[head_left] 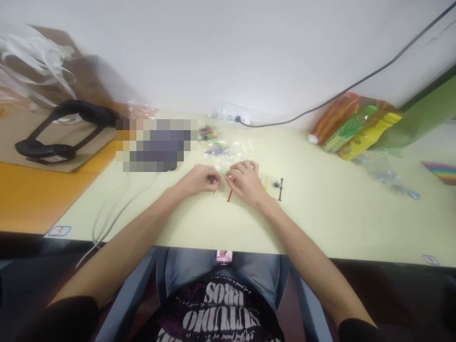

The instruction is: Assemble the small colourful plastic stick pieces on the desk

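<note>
My left hand (202,180) is closed in a pinch just above the table, with something small and dark between its fingertips. Below those fingers a short pale stick (214,194) shows. Close beside it, my right hand (245,181) has its thumb and forefinger pinched together; what they hold is too small to make out. From under that hand a thin red plastic piece (230,195) sticks out toward me. To its right are a thin yellow piece (267,184) and a black plastic piece (280,190) with a small dark part beside it.
Behind the hands are clear plastic bags (231,151) and small colourful parts (208,133). A blurred-out dark object (160,145) and white cables (117,218) are at left, beyond them a black frame (46,149). Drink bottles (368,135) lie at right, near a crumpled bag (386,175).
</note>
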{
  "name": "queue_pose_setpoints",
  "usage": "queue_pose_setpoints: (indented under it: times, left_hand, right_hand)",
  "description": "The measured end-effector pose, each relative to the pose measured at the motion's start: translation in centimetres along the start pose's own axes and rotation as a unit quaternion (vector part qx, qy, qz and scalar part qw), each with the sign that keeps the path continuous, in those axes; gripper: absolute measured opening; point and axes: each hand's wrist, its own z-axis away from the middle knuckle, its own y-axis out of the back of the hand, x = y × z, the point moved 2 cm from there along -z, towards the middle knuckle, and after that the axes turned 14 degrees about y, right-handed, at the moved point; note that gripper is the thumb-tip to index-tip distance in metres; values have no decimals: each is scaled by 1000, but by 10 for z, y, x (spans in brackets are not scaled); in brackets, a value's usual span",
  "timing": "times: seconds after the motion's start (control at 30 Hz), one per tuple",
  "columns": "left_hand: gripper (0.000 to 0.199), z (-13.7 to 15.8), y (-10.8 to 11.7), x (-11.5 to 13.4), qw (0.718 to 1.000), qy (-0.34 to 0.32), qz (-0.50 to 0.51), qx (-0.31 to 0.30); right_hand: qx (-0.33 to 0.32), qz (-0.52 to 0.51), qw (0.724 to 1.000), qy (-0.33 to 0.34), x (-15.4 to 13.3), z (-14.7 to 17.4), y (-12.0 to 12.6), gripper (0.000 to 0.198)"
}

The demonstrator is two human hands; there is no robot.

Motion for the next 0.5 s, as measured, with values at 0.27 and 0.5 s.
queue_pose_setpoints:
  times: [0.27, 0.5]
  left_hand:
    - [10, -1, 5, -1, 1000, 6, 5, -29]
    - [18, 0, 7, -9, 986, 75, 144, 45]
  right_hand:
    - [-26, 12, 999, 45, -4, -12, -5, 27]
    - [-115, 34, 992, 40, -18, -26, -3, 27]
